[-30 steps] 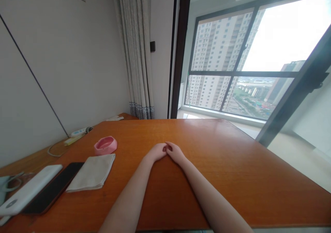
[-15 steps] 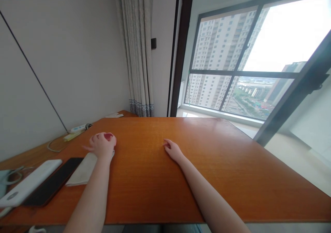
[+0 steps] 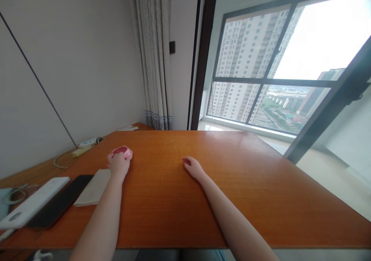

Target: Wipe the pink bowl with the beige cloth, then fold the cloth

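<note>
On the left part of the wooden table (image 3: 162, 199), my left hand (image 3: 119, 163) is closed around a pink, hollow, bowl-like object (image 3: 127, 152). Its rim and darker inside show above the fingers, and the hand hides its near side. Just below that hand lies a folded beige cloth (image 3: 94, 189), partly covered by my forearm. My right hand (image 3: 193, 167) rests on the table near the middle, its fingers curled in with nothing visible in them.
Left of the cloth lie a black phone-like slab (image 3: 62, 203) and a white power bank (image 3: 36, 203) with a cable. A power strip (image 3: 87, 142) lies along the wall. Behind the table hang a grey curtain (image 3: 155, 60) and a large window (image 3: 240, 60).
My left hand has shifted slightly right and turned, its fingers now wrapped round the pink object, more of which shows. The right hand has barely moved, its fingers a little more curled.
</note>
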`<state>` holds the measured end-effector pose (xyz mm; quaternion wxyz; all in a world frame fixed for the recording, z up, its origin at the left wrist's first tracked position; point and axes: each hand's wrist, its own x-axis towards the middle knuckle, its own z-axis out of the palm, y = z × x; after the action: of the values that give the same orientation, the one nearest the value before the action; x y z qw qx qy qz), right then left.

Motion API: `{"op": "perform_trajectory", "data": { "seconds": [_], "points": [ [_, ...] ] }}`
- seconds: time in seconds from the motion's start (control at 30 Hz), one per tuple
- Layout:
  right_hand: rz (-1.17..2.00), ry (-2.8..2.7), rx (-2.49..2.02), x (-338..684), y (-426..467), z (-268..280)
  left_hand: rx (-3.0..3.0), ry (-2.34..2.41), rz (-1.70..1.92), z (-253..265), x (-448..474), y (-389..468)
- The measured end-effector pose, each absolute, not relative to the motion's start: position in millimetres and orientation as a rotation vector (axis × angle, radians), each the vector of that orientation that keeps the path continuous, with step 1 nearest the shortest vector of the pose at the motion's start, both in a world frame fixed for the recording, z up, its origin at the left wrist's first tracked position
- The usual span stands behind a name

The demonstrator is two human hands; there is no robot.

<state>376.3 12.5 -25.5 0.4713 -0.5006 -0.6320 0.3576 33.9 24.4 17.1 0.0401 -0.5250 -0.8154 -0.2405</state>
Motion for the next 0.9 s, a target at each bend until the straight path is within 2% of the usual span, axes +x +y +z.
{"op": "perform_trajectory", "data": {
  "seconds": [0.2,0.43,0.67,0.9],
  "points": [
    [0.839,-1.375,-1.339,376,15,-18,-2.228,-1.889,-0.795,36,111,23],
    [0.84,-1.242,-1.217,372,15,-20,-2.711,-1.436,-0.719,44,228,10],
    [0.627,-1.487,-1.392,381,16,-21,-2.838,-1.328,-0.845,23,243,26],
    [0.584,-1.644,-1.596,376,14,-19,-2.813,-1.372,-0.912,9,236,26]
  ]
}}
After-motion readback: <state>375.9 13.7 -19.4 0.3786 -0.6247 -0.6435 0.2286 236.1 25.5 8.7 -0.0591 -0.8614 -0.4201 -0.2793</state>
